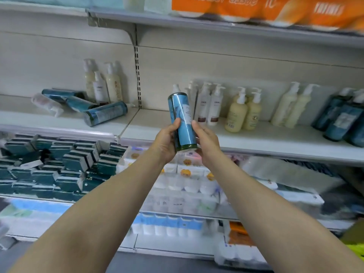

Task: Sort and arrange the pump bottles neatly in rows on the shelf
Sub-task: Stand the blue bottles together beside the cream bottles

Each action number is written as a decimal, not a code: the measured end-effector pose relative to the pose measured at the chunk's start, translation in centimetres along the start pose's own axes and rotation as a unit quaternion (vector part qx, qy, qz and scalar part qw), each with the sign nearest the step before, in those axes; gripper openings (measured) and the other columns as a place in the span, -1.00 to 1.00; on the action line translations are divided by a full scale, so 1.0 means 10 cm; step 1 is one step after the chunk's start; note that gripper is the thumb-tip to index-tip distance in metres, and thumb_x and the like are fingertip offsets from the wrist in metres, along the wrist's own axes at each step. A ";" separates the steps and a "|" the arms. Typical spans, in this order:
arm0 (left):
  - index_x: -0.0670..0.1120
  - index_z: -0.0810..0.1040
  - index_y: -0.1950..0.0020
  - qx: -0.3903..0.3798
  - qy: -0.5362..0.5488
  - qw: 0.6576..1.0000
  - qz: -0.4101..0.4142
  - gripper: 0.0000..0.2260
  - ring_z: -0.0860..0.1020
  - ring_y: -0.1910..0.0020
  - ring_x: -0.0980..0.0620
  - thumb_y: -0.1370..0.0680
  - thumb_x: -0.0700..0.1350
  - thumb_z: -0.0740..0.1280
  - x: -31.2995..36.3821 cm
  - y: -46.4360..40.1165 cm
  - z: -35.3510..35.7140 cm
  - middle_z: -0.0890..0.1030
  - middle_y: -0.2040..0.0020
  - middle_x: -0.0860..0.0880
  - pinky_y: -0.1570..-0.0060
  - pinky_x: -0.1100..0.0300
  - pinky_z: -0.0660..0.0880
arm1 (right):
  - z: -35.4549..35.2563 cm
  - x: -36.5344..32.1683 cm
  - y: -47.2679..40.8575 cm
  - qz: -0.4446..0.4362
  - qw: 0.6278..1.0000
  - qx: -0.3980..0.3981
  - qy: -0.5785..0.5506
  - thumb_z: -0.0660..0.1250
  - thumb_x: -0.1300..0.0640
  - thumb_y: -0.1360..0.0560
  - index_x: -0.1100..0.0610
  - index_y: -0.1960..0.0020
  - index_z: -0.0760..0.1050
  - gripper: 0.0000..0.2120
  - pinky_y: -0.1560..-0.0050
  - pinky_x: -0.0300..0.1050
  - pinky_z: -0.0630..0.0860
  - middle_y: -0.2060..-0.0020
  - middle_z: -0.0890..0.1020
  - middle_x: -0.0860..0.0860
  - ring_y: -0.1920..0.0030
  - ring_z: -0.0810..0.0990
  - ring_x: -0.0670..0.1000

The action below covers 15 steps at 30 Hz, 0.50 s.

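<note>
A blue pump bottle (183, 119) with a white pump stands nearly upright in the air in front of the middle shelf (256, 143). My left hand (167, 140) grips its lower left side. My right hand (206, 140) holds its lower right side and base. On the right section stand rows of white bottles (208, 103), cream bottles (243, 113), pale yellow bottles (291, 107) and blue bottles (342, 117). On the left section several blue bottles (105, 113) and one clear wrapped bottle (47, 104) lie on their sides, in front of three upright pale bottles (102, 85).
The shelf above carries orange tissue packs (256, 8). Below the middle shelf lie stacked teal boxes (59, 166) at the left and packs of white tissue rolls (187, 180) at the centre. A perforated upright post (137, 75) divides the two shelf sections.
</note>
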<state>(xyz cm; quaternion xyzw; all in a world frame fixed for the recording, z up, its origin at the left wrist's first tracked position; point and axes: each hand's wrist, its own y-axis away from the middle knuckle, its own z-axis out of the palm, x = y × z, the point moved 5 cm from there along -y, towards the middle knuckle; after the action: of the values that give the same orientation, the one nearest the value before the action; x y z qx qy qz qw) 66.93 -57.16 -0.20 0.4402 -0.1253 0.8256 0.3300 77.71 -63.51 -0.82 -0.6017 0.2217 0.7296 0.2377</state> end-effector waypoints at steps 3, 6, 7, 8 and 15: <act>-0.18 0.55 -0.28 -0.002 0.002 1.000 -0.007 -0.68 0.60 -0.19 -0.17 -0.62 -0.01 0.29 -0.15 0.14 0.15 0.65 -0.18 -0.18 -0.16 -0.09 0.56 | -0.19 -0.01 0.17 0.007 1.000 0.000 -0.027 0.48 -0.04 -0.51 0.07 -0.06 0.65 -0.78 0.12 -0.07 0.63 -0.02 0.73 0.06 -0.01 0.70 0.03; -0.18 0.54 -0.28 -0.004 0.008 1.000 -0.020 -0.68 0.62 -0.16 -0.16 -0.62 -0.01 0.31 -0.30 0.20 0.31 0.64 -0.19 -0.19 0.01 -0.01 0.61 | -0.40 -0.06 0.29 -0.001 0.999 0.014 -0.030 0.49 0.00 -0.51 0.08 -0.02 0.65 -0.82 0.15 -0.11 0.60 -0.02 0.73 0.09 0.03 0.70 0.03; -0.17 0.55 -0.27 -0.006 0.007 1.000 -0.025 -0.69 0.62 -0.15 -0.16 -0.61 -0.01 0.31 -0.34 0.20 0.37 0.64 -0.20 -0.20 0.05 0.00 0.62 | -0.47 -0.08 0.32 -0.005 0.999 0.017 -0.029 0.49 -0.01 -0.51 0.09 -0.04 0.65 -0.80 0.14 -0.10 0.61 -0.02 0.73 0.10 0.03 0.70 0.03; -0.17 0.55 -0.26 -0.007 0.004 1.000 -0.028 -0.70 0.62 -0.15 -0.17 -0.61 -0.02 0.32 -0.38 0.19 0.45 0.64 -0.20 -0.20 0.08 0.01 0.63 | -0.55 -0.10 0.33 -0.009 0.999 0.019 -0.027 0.49 0.00 -0.51 0.09 -0.06 0.66 -0.79 0.12 -0.09 0.62 -0.02 0.73 0.10 0.03 0.71 0.03; -0.27 0.52 -0.31 -0.066 -0.011 0.998 -0.023 -0.67 0.69 0.10 -0.02 -0.57 -0.19 0.37 -0.60 -0.14 1.07 0.68 0.01 -0.14 0.17 0.11 0.64 | -1.10 -0.35 0.27 -0.055 0.997 0.051 -0.027 0.46 0.08 -0.53 0.12 -0.13 0.67 -0.79 -0.12 0.04 0.64 -0.01 0.74 0.07 0.00 0.71 0.00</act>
<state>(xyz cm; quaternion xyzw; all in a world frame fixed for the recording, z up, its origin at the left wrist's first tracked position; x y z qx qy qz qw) 77.16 -64.03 1.07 0.4298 -0.1728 0.8028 0.3756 85.13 -72.69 0.80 -0.5802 0.2191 0.7190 0.3138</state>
